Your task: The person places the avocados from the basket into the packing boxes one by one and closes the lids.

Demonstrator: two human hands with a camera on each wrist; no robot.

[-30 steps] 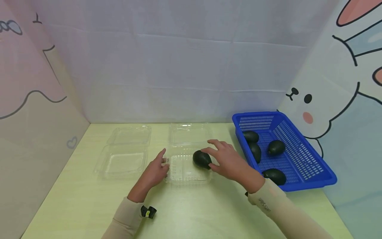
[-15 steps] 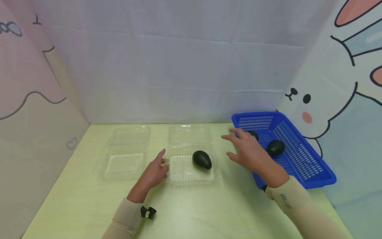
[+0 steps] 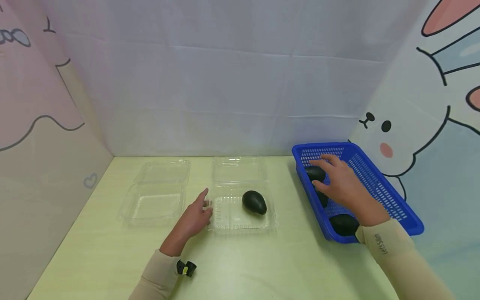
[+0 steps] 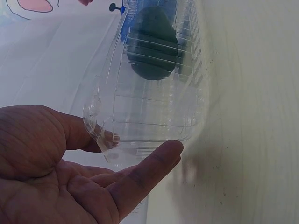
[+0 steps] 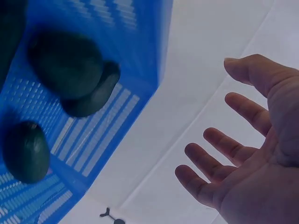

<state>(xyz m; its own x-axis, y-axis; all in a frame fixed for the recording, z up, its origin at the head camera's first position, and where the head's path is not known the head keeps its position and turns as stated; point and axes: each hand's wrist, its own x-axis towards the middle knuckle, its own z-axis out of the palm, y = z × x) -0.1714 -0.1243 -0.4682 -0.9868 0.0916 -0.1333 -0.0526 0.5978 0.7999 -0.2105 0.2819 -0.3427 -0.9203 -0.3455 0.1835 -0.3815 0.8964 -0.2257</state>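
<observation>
The left hand (image 3: 192, 217) pinches the left edge of a clear plastic hinged container (image 3: 222, 216), a dark green, egg-shaped avocado (image 3: 254, 203) lying toward its right edge. The right hand (image 3: 340, 184), loosely spread and released, hovers inside a blue perforated plastic basket's (image 3: 415, 228) left edge.

Passable across surface (image 3: 288, 216) between loaded clear container (image 3: 225, 212) and blue basket (image 3: 408, 230), until its wall. Enterable from above along the right side, obstructed leftward by right hand (image 3: 343, 187) and dark fruits (image 3: 342, 226). Blocked left of container by left hand (image 3: 191, 217).
</observation>
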